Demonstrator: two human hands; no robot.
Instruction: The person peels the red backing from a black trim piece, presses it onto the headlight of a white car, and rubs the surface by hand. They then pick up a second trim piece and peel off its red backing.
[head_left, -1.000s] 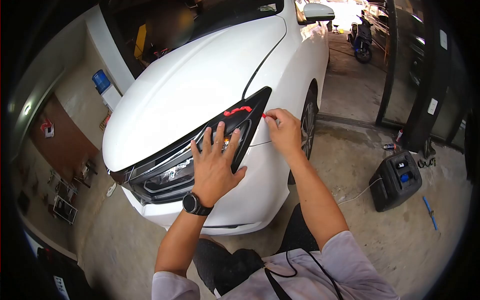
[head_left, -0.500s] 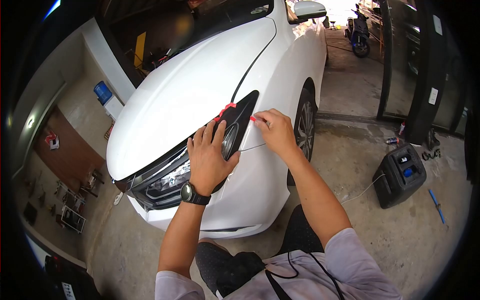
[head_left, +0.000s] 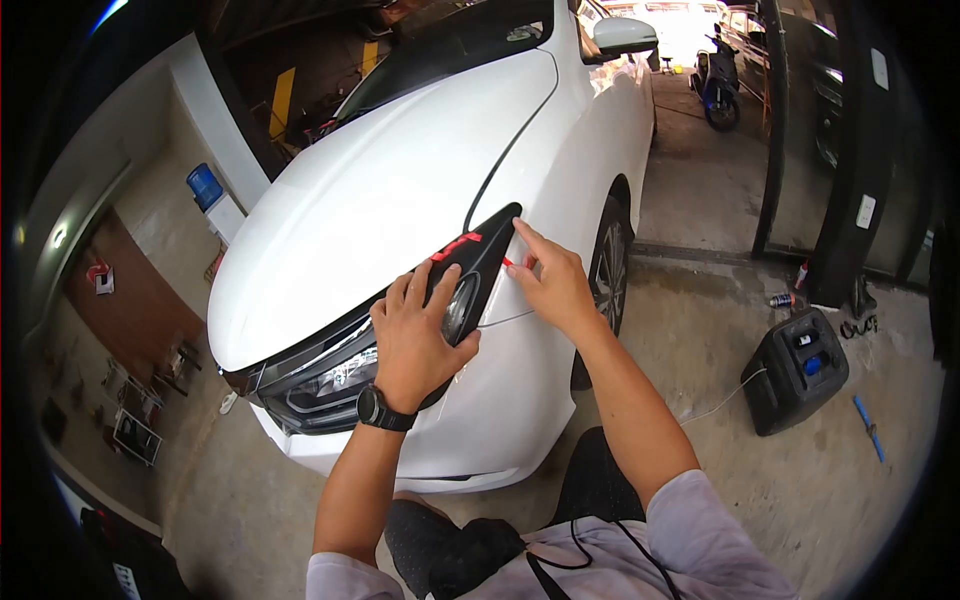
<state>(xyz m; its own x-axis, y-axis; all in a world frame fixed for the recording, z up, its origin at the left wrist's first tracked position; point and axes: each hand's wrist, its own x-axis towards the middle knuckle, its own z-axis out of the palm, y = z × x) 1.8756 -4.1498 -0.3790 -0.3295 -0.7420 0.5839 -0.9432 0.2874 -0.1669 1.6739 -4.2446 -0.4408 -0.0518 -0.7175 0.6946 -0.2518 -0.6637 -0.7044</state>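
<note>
A white car [head_left: 370, 200] stands before me, with a dark headlight [head_left: 330, 385] at its front corner. My left hand [head_left: 415, 335] lies with spread fingers on the headlight and holds nothing. Red strips [head_left: 457, 246] show just above its fingertips, on the black trim [head_left: 490, 240]. My right hand [head_left: 555, 280] is at the outer edge of that trim, its index finger stretched to the upper tip. A short red strip [head_left: 507, 262] sticks out by its thumb; whether the thumb presses on it is unclear.
A black container [head_left: 795, 375] with a thin cord stands on the concrete floor at the right, near a blue tool [head_left: 869, 428] and a spray can [head_left: 781, 300]. A scooter [head_left: 718, 85] is parked behind. The car's wheel [head_left: 608, 265] is beyond my right hand.
My right index finger has stretched out toward the trim's upper tip, away from the thumb. My left hand keeps its place on the headlight. The view has tilted slightly upward.
</note>
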